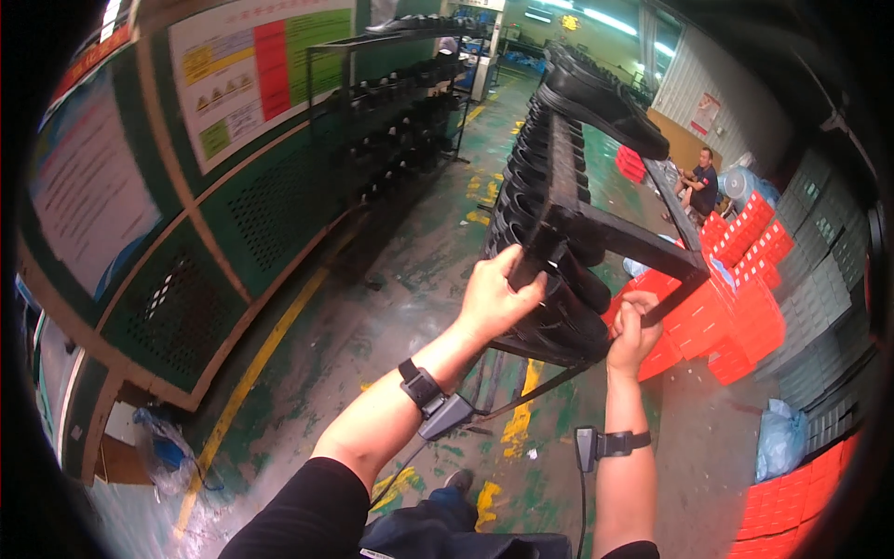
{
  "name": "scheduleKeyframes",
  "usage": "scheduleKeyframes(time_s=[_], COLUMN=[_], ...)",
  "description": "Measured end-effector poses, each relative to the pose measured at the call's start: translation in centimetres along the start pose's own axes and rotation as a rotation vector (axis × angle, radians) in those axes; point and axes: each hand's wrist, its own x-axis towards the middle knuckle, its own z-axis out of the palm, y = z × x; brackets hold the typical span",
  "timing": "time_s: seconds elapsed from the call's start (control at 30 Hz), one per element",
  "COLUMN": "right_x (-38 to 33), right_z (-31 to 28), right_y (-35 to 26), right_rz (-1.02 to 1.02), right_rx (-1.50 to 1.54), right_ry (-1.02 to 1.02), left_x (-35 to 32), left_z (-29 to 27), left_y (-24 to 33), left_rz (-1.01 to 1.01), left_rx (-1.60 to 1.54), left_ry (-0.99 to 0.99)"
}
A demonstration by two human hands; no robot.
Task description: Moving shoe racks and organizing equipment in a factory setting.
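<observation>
A black metal shoe rack (pixel 565 177) stretches away in front of me, its end frame facing me. My left hand (pixel 500 296) is wrapped round the left upright of that frame. On the right upright, my right hand (pixel 635 333) is closed in the same way, a little lower. Black shoes (pixel 570 312) fill the tier between my hands, and rows of them run back along the rack. On its top rail lie more black shoes (pixel 605 104). Both wrists wear a dark strap with a small grey box and a cable.
Along the left runs a green partition (pixel 168 303) with posters. Another shoe rack (pixel 396 121) stands against it. Red crates (pixel 745 307) are stacked to the right, where a person (pixel 700 184) sits farther back. Grey boxes (pixel 819 279) line the right side. A plastic bag (pixel 780 436) lies near them.
</observation>
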Motion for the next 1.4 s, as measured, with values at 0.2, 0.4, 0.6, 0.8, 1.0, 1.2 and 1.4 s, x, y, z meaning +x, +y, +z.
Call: scheduleKeyframes(time_s=[0.2,0.4,0.6,0.8,1.0,1.2,1.4], right_x=[16.3,33.0,49.4,64.5,79.1,94.2,108.3], right_z=[0.9,2.4,4.3,5.7,9.5,12.2,14.8], right_y=[14.4,26.6,38.0,49.9,61.3,73.5,86.3], right_rz=[-0.001,0.015,0.015,0.041,0.028,-0.004,-0.018], right_rx=[-0.046,-0.024,0.018,0.042,0.049,0.046,0.035], right_ry=[-0.019,-0.040,-0.022,-0.041,-0.058,-0.087,-0.114], left_x=[15.5,32.2,48.4,63.1,78.4,94.0,108.2], left_z=[6.5,12.5,18.6,23.7,27.2,31.6,35.8], left_y=[-12.0,-22.9,-33.5,-43.9,-54.8,-65.3,-76.6], left_rz=[-0.016,-0.009,-0.006,-0.056,-0.063,0.008,-0.063], left_rx=[0.028,0.012,-0.029,-0.005,-0.001,-0.010,-0.012], left_ry=[0.057,0.051,0.022,-0.044,0.011,0.048,0.114])
